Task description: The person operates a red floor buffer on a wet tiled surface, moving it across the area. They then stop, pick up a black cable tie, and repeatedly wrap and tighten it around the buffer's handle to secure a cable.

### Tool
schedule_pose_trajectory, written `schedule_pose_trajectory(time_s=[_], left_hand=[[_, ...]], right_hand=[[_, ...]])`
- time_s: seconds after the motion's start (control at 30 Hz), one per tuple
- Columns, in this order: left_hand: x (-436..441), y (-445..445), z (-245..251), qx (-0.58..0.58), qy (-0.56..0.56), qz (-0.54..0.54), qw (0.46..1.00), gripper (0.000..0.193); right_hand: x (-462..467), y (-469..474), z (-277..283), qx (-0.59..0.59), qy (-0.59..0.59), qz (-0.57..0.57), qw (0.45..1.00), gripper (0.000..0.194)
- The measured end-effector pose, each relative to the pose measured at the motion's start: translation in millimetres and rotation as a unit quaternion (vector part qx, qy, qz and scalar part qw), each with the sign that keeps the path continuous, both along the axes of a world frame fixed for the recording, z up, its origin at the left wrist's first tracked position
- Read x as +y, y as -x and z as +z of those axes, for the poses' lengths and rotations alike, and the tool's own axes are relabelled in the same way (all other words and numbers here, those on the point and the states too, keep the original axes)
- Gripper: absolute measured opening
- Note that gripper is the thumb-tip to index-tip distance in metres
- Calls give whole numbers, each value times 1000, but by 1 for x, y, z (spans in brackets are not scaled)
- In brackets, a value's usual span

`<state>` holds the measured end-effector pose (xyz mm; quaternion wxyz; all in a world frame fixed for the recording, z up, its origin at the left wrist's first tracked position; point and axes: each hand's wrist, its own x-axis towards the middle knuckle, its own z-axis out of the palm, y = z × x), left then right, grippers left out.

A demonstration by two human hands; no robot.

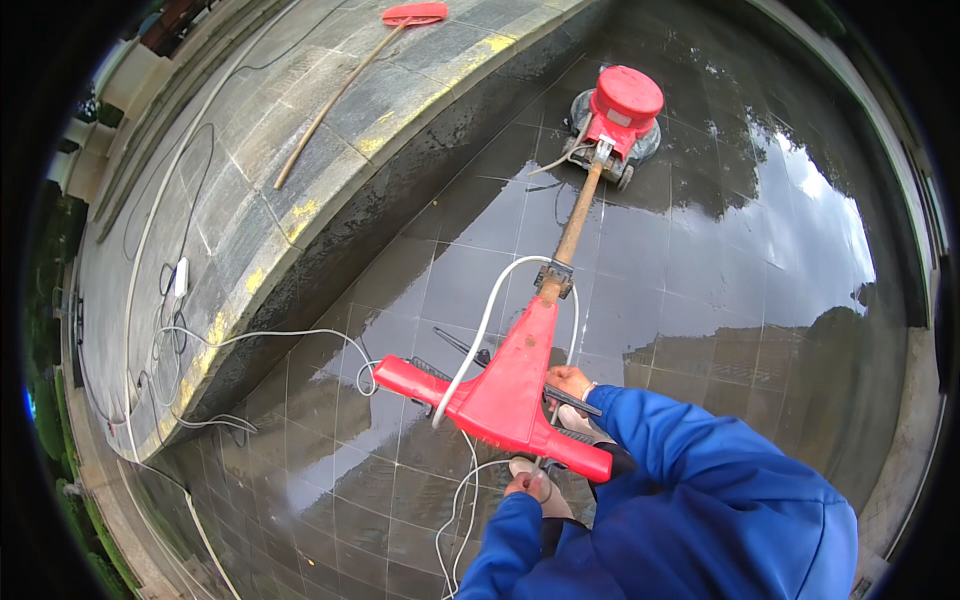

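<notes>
A red floor scrubbing machine [628,97] stands on wet tiles, its rusty shaft [581,214] leading down to a red T-shaped handle [510,382]. Beside the handle's right edge, my right hand [571,381] has its fingers curled around the pale power cable [576,319], partly hidden by a black lever. Below the handle, near my shoe, my left hand [529,486] grips a grey part of the cable between its fingers. Cable loops hang from the handle and trail on the floor.
A raised stone ledge [300,225] with worn yellow paint curves along the left. On it lie a red-headed tool with a wooden pole [337,101], a white power strip [181,277] and tangled cables [161,345]. The wet dark tiles [630,247] reflect the sky.
</notes>
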<state>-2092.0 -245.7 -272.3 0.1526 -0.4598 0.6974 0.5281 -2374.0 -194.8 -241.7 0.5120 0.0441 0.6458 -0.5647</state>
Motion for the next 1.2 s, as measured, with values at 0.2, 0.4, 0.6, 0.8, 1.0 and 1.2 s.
schedule_pose_trajectory(time_s=[0.2,0.4,0.6,0.8,1.0,1.2], left_hand=[[-90,15,62,1,251,22,968,25],[-121,51,76,-17,301,-106,947,23],[-99,27,54,-58,205,-120,969,33],[-85,-75,53,-99,192,-9,976,34],[-28,-182,25,-163,36,107,980,44],[32,-261,38,-238,113,155,952,57]], right_hand=[[17,4,24,-156,137,5,978,26],[70,-9,83,-131,161,-91,974,39],[51,2,86,-162,157,-81,971,62],[27,6,86,-229,127,-47,964,68],[59,23,54,-123,-19,-15,992,70],[153,0,-4,-91,-172,58,979,51]])
